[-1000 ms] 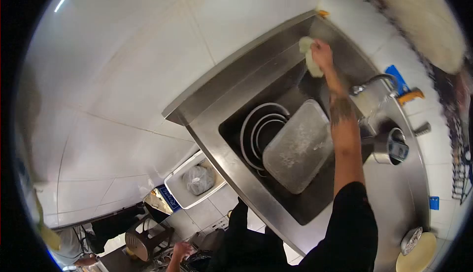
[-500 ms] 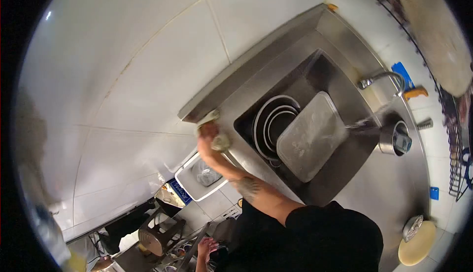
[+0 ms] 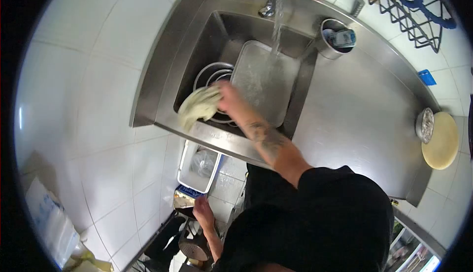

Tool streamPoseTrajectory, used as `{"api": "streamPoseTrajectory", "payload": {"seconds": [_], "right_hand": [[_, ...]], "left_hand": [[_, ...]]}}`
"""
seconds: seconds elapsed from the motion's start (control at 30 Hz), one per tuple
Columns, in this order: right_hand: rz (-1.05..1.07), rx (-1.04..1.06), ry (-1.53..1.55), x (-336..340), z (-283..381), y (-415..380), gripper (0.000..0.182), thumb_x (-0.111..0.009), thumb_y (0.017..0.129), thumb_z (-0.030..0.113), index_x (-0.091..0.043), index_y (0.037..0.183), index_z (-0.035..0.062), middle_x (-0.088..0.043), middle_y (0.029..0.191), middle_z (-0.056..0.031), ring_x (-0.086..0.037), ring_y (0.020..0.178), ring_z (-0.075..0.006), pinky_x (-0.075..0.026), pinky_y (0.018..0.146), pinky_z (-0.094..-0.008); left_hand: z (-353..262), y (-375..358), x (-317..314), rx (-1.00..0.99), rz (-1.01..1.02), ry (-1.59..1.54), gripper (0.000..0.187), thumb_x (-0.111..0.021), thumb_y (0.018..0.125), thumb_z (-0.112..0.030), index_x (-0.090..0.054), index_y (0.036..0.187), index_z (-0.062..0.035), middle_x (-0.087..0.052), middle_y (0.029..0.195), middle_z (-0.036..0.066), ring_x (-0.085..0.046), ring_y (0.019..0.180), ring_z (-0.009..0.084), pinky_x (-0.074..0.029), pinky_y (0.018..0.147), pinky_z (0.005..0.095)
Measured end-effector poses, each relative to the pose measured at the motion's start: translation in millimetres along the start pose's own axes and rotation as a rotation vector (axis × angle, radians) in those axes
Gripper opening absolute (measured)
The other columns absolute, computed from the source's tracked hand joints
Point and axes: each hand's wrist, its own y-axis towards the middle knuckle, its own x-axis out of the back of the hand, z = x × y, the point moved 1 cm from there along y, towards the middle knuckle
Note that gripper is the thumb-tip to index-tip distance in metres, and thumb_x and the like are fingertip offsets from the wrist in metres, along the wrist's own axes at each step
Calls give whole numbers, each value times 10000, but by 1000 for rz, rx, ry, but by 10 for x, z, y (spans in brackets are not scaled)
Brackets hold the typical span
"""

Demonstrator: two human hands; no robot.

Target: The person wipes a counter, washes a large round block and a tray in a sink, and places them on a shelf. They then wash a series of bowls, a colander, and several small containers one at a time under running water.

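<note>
My right hand (image 3: 226,97) is closed on one end of a pale cloth (image 3: 199,105), blurred by motion. The cloth hangs over the sink's near left corner, above round dark pans (image 3: 213,70) with light rims. Beside the pans, a flat rectangular tray (image 3: 263,87) leans in the sink basin (image 3: 305,74). Water from the faucet (image 3: 268,6) runs onto the tray. Low on the left, away from the counter, my left hand (image 3: 204,214) is raised with its fingers loosely apart and nothing visible in it.
A metal pot (image 3: 330,50) with a scrubber packet inside stands right of the basin on the steel counter (image 3: 354,119). At the far right are a metal bowl (image 3: 424,124) and a round yellowish board (image 3: 442,141). Below the counter sits a white bin (image 3: 185,168); a wire rack (image 3: 409,13) hangs above.
My right hand has lifted the cloth from the counter's left end and moved it over the basin. My left hand has risen. The view has turned, and water now falls onto the tray.
</note>
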Motion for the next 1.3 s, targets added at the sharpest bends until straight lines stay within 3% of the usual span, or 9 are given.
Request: {"api": "streamPoseTrajectory", "payload": {"seconds": [0.23, 0.37, 0.57, 0.63, 0.7, 0.77, 0.97, 1.07, 1.3], "right_hand": [[-510, 696, -662, -323, 2201, -257, 214, -447, 903, 132, -563, 1022, -4, -612, 991, -128, -610, 907, -301, -510, 836, -430], [-335, 733, -716, -445, 2882, -187, 240, -558, 828, 145, -568, 1019, 0, -618, 925, -109, -614, 882, -262, -510, 770, -388], [-274, 810, -967, -363, 3023, -205, 348, -686, 748, 163, -563, 1029, 0, -622, 877, -105, -614, 871, -235, -517, 708, -366], [-977, 790, -1315, -143, 3084, -281, 288, -628, 822, 200, -568, 1084, 99, -616, 1003, -74, -594, 901, -231, -495, 765, -378], [-895, 551, -913, -357, 2787, -461, 263, -566, 858, 191, -570, 1101, 89, -620, 1053, -82, -604, 936, -249, -501, 806, -410], [153, 300, -261, 406, 2923, -133, 332, -455, 907, 290, -559, 1164, 109, -625, 1125, -54, -583, 1052, -198, -509, 840, -385], [-650, 847, -741, -33, 2605, 123, 289, -563, 850, 290, -637, 972, 38, -664, 922, -139, -653, 814, -294, -501, 757, -451], [-1186, 883, -1813, -364, 2408, 70, 272, -583, 855, 202, -612, 995, -29, -634, 925, -137, -615, 830, -264, -490, 727, -421], [-438, 784, -319, -56, 2627, 74, 268, -539, 905, 221, -575, 1043, -6, -584, 861, -97, -597, 837, -212, -493, 658, -377]], "left_hand": [[-1919, 2315, -1780, -536, 574, -347, 198, -525, 905, -36, -569, 1095, -4, -645, 998, 89, -613, 920, 145, -482, 786, 269], [-2822, 3517, -3339, -1064, 446, -55, 746, -647, 766, -56, -259, 1403, -33, -386, 1364, 231, -427, 1241, 354, -349, 1045, 378], [-3442, 3923, -4274, -443, 954, -328, 571, -667, 726, -110, -479, 1261, -48, -601, 1122, 155, -567, 1077, 303, -440, 913, 377], [-3719, 3772, -4120, -747, 503, -105, 418, -626, 743, -115, -570, 1153, -52, -646, 1031, 101, -608, 974, 254, -462, 859, 357], [-3991, 3551, -3880, -862, 660, 6, 422, -615, 738, -113, -570, 1153, -52, -643, 1046, 91, -605, 969, 249, -463, 856, 359], [-3941, 3417, -3843, -963, 819, 110, 426, -605, 733, -110, -571, 1154, -53, -640, 1062, 82, -602, 965, 244, -464, 852, 361], [-3531, 3510, -4044, 82, 1022, -1263, 373, -551, 799, -230, -577, 1141, -82, -632, 1018, 52, -602, 949, 238, -472, 830, 368], [-3499, 3449, -4139, 413, 1209, -1646, 343, -520, 867, -313, -581, 1122, -92, -617, 974, 37, -587, 921, 193, -468, 824, 340], [-3809, 3350, -3995, -708, 631, -678, 318, -665, 821, -308, -626, 976, -33, -640, 780, 71, -613, 715, 213, -488, 688, 376]]}}
